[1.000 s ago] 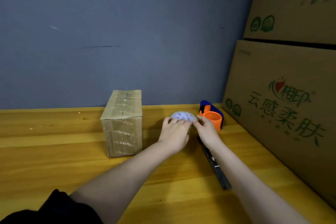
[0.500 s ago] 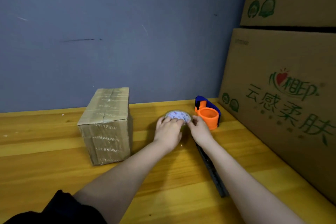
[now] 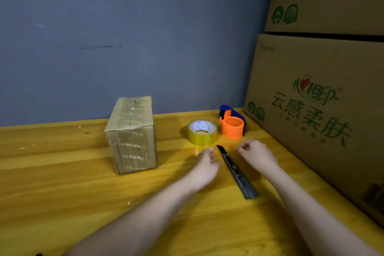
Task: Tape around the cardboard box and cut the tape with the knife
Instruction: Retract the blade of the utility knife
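Observation:
The small cardboard box [image 3: 133, 135], wrapped in clear tape, stands upright on the wooden table [image 3: 62, 183] left of centre. A roll of yellowish clear tape [image 3: 202, 132] lies flat to its right. A dark utility knife [image 3: 235, 171] lies on the table between my hands, its tip pointing toward the roll. My left hand [image 3: 205, 162] hovers just left of the knife with loosely bent fingers and holds nothing. My right hand [image 3: 257, 155] is right of the knife, its fingers curled shut and nothing visible in them. Neither hand touches the roll.
An orange and blue tape dispenser [image 3: 232, 123] sits right behind the roll. Large printed cartons [image 3: 315, 110] are stacked along the right side of the table. A blue-grey wall [image 3: 145, 37] closes off the back.
Both hands have let go of the tape roll and drawn back toward me, one on each side of the knife. The roll stays flat on the table.

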Demonstrator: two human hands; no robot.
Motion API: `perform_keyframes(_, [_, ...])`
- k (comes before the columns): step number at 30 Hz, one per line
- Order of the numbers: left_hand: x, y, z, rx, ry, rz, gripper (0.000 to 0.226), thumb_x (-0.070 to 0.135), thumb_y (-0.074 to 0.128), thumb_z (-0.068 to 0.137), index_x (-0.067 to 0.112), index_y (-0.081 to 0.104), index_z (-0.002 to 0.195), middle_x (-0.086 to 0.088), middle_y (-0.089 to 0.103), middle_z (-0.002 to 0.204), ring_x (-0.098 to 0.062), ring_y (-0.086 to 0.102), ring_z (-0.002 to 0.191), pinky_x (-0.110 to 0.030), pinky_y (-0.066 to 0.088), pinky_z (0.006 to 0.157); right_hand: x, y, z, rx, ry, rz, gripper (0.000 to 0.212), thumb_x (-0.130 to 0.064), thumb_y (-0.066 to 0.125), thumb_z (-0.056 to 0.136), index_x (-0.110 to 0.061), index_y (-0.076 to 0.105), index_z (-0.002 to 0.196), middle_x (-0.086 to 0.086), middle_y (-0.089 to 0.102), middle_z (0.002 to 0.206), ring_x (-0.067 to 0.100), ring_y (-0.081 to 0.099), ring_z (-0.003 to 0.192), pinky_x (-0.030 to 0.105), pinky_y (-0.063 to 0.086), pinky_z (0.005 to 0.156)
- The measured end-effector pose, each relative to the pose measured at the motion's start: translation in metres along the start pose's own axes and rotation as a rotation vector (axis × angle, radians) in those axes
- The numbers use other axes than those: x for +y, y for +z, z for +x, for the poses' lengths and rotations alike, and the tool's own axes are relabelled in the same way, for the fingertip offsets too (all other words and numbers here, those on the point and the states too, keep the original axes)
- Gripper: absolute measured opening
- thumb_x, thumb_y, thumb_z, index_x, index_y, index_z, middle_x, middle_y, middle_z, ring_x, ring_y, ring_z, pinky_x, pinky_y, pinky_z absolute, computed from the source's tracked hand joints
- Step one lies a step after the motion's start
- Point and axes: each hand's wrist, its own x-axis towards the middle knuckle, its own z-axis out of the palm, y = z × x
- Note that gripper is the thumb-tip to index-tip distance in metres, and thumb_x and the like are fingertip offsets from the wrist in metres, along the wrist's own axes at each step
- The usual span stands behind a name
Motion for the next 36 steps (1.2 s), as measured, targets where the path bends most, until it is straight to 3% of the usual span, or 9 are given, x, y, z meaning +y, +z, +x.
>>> perform_keyframes(6, [0.023,0.013,-0.029,-0.048,-0.298,-0.56,0.049,-0.001,0.043,0.089,0.007,0.036,0.137,-0.01,0.043,0.142,-0.018,0.042,0.125,-0.032,0.037,0.097,-0.008,-0.002,-0.045,-0.056,0.004,-0.291,0.053,-0.066,0.058,0.072,-0.023,0.06,0.103,0.003,0.064,0.113,0.027,0.061,0.106,0.033,0.047,0.078])
perform_keyframes(10, [0.027,0.018,-0.04,-0.09,-0.313,-0.574,0.024,0.0,0.042,0.087,0.019,0.056,0.087,-0.003,0.055,0.102,-0.015,0.046,0.106,-0.026,0.037,0.082,-0.02,0.006,-0.056,-0.045,0.009,-0.333,0.059,-0.065,0.05,0.078,-0.018,0.059,0.112,0.006,0.061,0.118,0.029,0.06,0.109,0.034,0.046,0.08])
perform_keyframes(14, [0.022,0.014,-0.045,-0.062,-0.343,-0.645,0.019,0.004,0.044,0.085,0.018,0.056,0.079,-0.001,0.057,0.089,-0.016,0.054,0.094,-0.023,0.041,0.069,-0.029,0.002,-0.064,-0.088,0.061,-0.303,0.059,-0.065,0.054,0.075,-0.017,0.064,0.108,0.006,0.065,0.113,0.029,0.061,0.107,0.031,0.043,0.074])
perform_keyframes(18, [0.02,0.004,-0.053,-0.058,-0.317,-0.708,0.016,0.008,0.045,0.089,0.017,0.058,0.087,-0.001,0.062,0.086,-0.012,0.058,0.08,-0.022,0.045,0.068,-0.036,0.004,-0.063,-0.142,-0.017,0.014,0.031,-0.045,0.064,0.076,-0.018,0.065,0.091,0.005,0.069,0.098,0.026,0.064,0.097,0.036,0.051,0.081])
perform_keyframes(23, [0.011,-0.02,-0.052,0.021,-0.174,-0.674,0.026,0.02,0.048,0.093,0.023,0.052,0.119,-0.002,0.062,0.108,-0.016,0.057,0.098,-0.035,0.045,0.093,-0.058,0.014,-0.065,-0.312,-0.11,0.724,0.029,-0.009,0.059,0.088,-0.006,0.053,0.116,0.012,0.067,0.097,0.018,0.063,0.075,0.023,0.05,0.064])
perform_keyframes(26, [0.002,-0.038,-0.053,-0.025,-0.091,-0.673,0.033,0.023,0.043,0.096,0.036,0.044,0.126,0.002,0.061,0.108,-0.014,0.057,0.094,-0.031,0.049,0.081,-0.077,0.022,-0.064,-0.377,-0.043,1.146,0.022,-0.002,0.054,0.09,-0.01,0.045,0.108,0.01,0.064,0.082,0.017,0.062,0.059,0.026,0.052,0.054])
perform_keyframes(29, [-0.007,-0.051,-0.056,-0.086,-0.114,-0.622,0.034,0.013,0.043,0.095,0.028,0.042,0.125,-0.005,0.059,0.12,-0.023,0.064,0.099,-0.038,0.055,0.079,-0.091,0.037,-0.061,-0.362,-0.008,1.371,0.024,0.002,0.049,0.09,-0.014,0.045,0.108,0.007,0.066,0.077,0.017,0.064,0.063,0.028,0.052,0.06])
perform_keyframes(34, [-0.018,-0.058,-0.061,-0.209,-0.159,-0.579,0.027,0.016,0.047,0.096,0.02,0.036,0.12,-0.01,0.062,0.102,-0.018,0.071,0.061,-0.026,0.059,0.052,-0.109,0.057,-0.069,-0.333,-0.007,1.626,0.016,-0.014,0.043,0.096,-0.016,0.055,0.107,0.004,0.054,0.067,0.013,0.052,0.055,0.026,0.047,0.054])
perform_keyframes(36, [-0.021,-0.059,-0.06,-0.208,-0.151,-0.568,0.019,0.019,0.044,0.098,0.017,0.038,0.115,-0.009,0.062,0.091,-0.012,0.067,0.048,-0.02,0.052,0.041,-0.108,0.059,-0.069,-0.283,-0.104,1.518,0.021,-0.015,0.041,0.098,-0.014,0.056,0.112,0.002,0.062,0.067,0.013,0.057,0.062,0.025,0.049,0.063])
